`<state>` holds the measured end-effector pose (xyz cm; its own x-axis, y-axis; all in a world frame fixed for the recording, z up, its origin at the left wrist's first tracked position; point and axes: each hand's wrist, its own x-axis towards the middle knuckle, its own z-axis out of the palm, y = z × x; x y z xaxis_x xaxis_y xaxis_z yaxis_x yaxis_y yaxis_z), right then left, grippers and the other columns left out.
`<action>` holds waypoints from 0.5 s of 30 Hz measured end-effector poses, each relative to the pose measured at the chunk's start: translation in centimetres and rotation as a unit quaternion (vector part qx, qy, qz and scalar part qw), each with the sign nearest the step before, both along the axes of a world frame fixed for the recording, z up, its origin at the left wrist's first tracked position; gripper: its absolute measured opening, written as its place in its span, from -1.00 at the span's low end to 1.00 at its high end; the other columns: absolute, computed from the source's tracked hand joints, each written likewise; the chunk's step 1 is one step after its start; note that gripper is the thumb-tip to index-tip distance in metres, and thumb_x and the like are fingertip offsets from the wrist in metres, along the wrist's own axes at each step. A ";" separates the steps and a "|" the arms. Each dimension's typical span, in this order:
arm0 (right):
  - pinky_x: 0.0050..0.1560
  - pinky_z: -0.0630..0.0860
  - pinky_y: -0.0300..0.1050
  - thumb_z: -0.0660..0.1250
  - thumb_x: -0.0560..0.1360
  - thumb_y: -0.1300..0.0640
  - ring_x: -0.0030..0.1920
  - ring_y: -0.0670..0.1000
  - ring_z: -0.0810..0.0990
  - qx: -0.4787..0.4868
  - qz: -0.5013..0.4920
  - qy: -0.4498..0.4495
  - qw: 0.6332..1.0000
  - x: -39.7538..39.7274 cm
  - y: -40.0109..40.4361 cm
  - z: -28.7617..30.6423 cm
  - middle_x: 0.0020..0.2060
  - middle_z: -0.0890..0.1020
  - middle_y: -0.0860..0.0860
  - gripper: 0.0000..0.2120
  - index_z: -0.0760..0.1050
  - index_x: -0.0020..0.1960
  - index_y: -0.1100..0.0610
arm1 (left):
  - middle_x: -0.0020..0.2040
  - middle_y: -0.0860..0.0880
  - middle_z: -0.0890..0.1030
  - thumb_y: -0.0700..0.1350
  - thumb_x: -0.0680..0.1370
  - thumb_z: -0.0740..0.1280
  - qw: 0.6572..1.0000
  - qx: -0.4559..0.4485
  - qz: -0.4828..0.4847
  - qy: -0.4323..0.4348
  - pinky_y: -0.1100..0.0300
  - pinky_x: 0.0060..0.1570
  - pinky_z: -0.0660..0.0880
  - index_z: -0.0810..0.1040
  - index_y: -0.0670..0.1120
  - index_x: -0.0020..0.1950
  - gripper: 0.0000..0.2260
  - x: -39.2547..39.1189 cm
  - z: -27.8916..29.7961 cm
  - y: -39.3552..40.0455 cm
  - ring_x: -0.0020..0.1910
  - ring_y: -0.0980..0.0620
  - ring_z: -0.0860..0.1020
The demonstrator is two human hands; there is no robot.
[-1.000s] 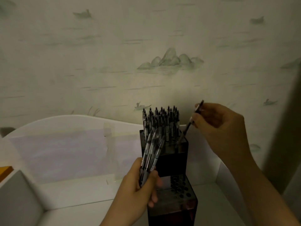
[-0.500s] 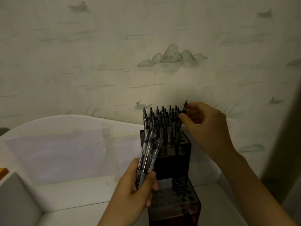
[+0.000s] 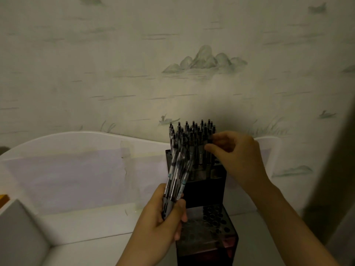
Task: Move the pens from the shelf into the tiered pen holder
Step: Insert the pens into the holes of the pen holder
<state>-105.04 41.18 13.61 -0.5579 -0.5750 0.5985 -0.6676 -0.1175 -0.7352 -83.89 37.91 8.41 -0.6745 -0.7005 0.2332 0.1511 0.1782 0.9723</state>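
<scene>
Light: dim; fine detail on dark parts is hard to read.
Tiered pen holder [image 3: 206, 191]: dark, stepped block standing on the white shelf [image 3: 92, 221], close to the shelf's curved white back panel [image 3: 76, 150].
Upper tier: packed with upright pens [image 3: 189, 143], clicker ends up, tips down in the holes.
Lower tier [image 3: 209, 225]: in front, nearer the camera; round holes visible on its top, no pens seen in them.
Left hand [image 3: 159, 223]: fingers curled round a bundle of pens [image 3: 175, 181], gripping it near the lower ends; bundle leans up and to the right, its tops crossing in front of the upper tier's left side.
Bundle count: several pens; exact number cannot be told.
Right hand [image 3: 236, 152]: at the right edge of the upper tier's pens, thumb and fingers pinched on a single pen [image 3: 210, 138] at the cluster's right side, near its top end.
Single pen's seating: upright among the others; whether its tip sits in a hole is hidden.
Wall [image 3: 134, 64]: pale wallpaper with faint green hills, birds and a small boat.
Far left: an orange corner [image 3: 3, 198] at the frame edge, identity unclear.
</scene>
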 end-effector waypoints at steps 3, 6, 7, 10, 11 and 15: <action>-0.17 0.54 -0.44 0.55 0.38 0.12 -0.21 -0.24 0.64 0.007 0.006 -0.012 1.000 -0.1 0.0 0.1 -0.24 0.66 -0.16 -0.78 0.65 0.01 0.08 | -0.34 -0.10 0.55 -0.21 0.60 0.23 1.000 -0.003 -0.004 -0.002 0.29 -0.53 0.32 0.44 -0.18 0.08 -0.92 0.1 -0.1 0.0 -0.54 0.01 0.38; -0.16 0.53 -0.45 0.54 0.39 0.12 -0.19 -0.25 0.64 0.004 -0.001 -0.013 1.000 -0.1 0.1 0.2 -0.23 0.66 -0.16 -0.77 0.65 0.03 0.11 | -0.33 -0.11 0.54 -0.20 0.60 0.23 1.000 -0.007 0.001 -0.003 0.28 -0.53 0.33 0.44 -0.18 0.08 -0.92 0.2 -0.1 0.0 -0.54 0.01 0.38; -0.16 0.52 -0.47 0.54 0.39 0.12 -0.18 -0.26 0.63 0.005 -0.004 -0.005 1.000 0.0 0.2 0.2 -0.23 0.65 -0.17 -0.77 0.65 0.03 0.11 | -0.33 -0.11 0.54 -0.20 0.60 0.23 1.000 -0.007 0.000 -0.002 0.28 -0.53 0.33 0.44 -0.17 0.07 -0.92 0.2 -0.1 0.0 -0.54 0.01 0.38; -0.19 0.48 -0.52 0.53 0.40 0.13 -0.17 -0.31 0.61 0.023 0.000 0.022 0.999 0.2 0.4 0.4 -0.26 0.63 -0.20 -0.80 0.64 0.01 0.08 | -0.33 -0.11 0.54 -0.20 0.60 0.23 1.000 -0.009 -0.001 0.001 0.28 -0.52 0.32 0.44 -0.17 0.06 -0.93 0.3 -0.2 0.0 -0.54 0.02 0.38; -0.21 0.46 -0.54 0.53 0.40 0.14 -0.18 -0.32 0.60 0.028 0.002 0.025 0.999 0.3 0.4 0.5 -0.26 0.62 -0.20 -0.81 0.63 -0.01 0.07 | -0.33 -0.11 0.54 -0.20 0.60 0.23 1.000 -0.011 -0.003 0.000 0.27 -0.53 0.32 0.44 -0.17 0.06 -0.93 0.3 -0.2 0.0 -0.55 0.02 0.38; -0.22 0.45 -0.55 0.53 0.40 0.13 -0.15 -0.29 0.60 0.034 -0.001 0.023 0.999 0.1 0.6 0.7 -0.25 0.63 -0.16 -0.79 0.64 0.01 0.11 | -0.33 -0.12 0.54 -0.21 0.60 0.23 1.000 -0.012 -0.010 0.000 0.26 -0.53 0.32 0.44 -0.17 0.07 -0.93 0.3 -0.1 0.0 -0.55 0.02 0.37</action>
<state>-104.92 41.76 14.30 -0.5323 -0.6138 0.5831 -0.7008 -0.0670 -0.7102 -83.56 37.87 8.31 -0.6882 -0.6814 0.2491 0.1541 0.1982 0.9680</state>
